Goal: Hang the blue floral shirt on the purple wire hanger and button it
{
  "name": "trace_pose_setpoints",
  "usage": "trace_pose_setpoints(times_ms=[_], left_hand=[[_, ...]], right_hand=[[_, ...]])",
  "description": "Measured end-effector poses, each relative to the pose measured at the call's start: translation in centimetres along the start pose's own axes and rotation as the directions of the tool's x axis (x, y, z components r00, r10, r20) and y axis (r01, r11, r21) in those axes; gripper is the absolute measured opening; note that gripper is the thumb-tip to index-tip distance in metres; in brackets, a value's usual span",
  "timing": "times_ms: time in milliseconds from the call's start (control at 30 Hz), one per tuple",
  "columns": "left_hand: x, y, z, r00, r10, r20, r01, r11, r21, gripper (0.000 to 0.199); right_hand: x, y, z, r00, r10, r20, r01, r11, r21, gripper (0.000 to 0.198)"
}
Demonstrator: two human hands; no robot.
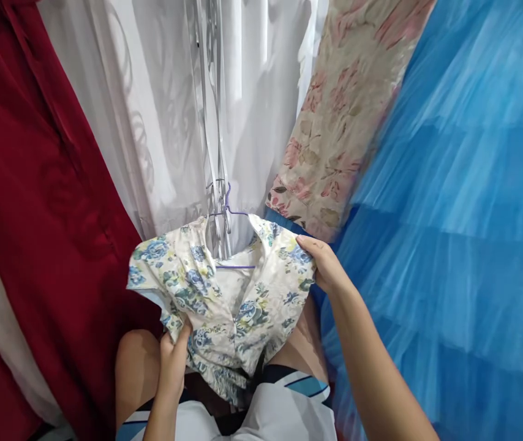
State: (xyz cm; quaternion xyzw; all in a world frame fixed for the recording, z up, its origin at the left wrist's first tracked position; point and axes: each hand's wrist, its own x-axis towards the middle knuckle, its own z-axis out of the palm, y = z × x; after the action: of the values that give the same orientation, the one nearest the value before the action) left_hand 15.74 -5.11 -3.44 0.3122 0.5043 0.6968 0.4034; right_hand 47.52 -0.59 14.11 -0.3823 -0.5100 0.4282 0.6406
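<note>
A white blouse (201, 278) with blue, green and yellow flowers hangs on a thin purple hanger (228, 202), its V-shaped neckline facing me. My left hand (175, 349) pinches the blouse's lower side edge on the left. At the right sleeve, my right hand (322, 257) grips the cloth between thumb and fingers. The hanger's hook stands upright against several pale ribbon-like straps (215, 122) that hang down from above. Part of the hanger's crossbar shows inside the neck opening; the rest is hidden under the cloth.
Dark red fabric (54, 171) hangs on the left, with white curtain-like cloth (160, 110) behind the blouse. A cream garment with pink flowers (330, 135) hangs to the right, beside a layered blue tulle skirt (468, 220). My bare knees (137, 361) are under the blouse.
</note>
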Motion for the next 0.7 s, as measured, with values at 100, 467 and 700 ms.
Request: trace_pose_setpoints(times_ms=[100, 467, 700], left_hand=[[-1.5, -0.8, -0.7, 0.999, -0.025, -0.03, 0.027, 0.996, 0.082, 0.036], [-5.0, 1.2, -0.1, 0.996, 0.079, -0.043, -0.066, 0.967, 0.246, 0.029], [-6.5, 1.2, 0.6, 0.979, 0.195, -0.05, -0.177, 0.95, 0.256, 0.047]], right_hand=[[-4.0, 2.6, 1.6, 0.87, -0.342, -0.355, 0.271, 0.933, -0.235, 0.033], [-10.0, 12.4, 9.4, 0.932, 0.143, 0.334, -0.07, 0.973, -0.22, 0.031], [-10.1, 11.4, 9.1, 0.957, 0.149, 0.251, -0.12, 0.985, -0.125, 0.031]])
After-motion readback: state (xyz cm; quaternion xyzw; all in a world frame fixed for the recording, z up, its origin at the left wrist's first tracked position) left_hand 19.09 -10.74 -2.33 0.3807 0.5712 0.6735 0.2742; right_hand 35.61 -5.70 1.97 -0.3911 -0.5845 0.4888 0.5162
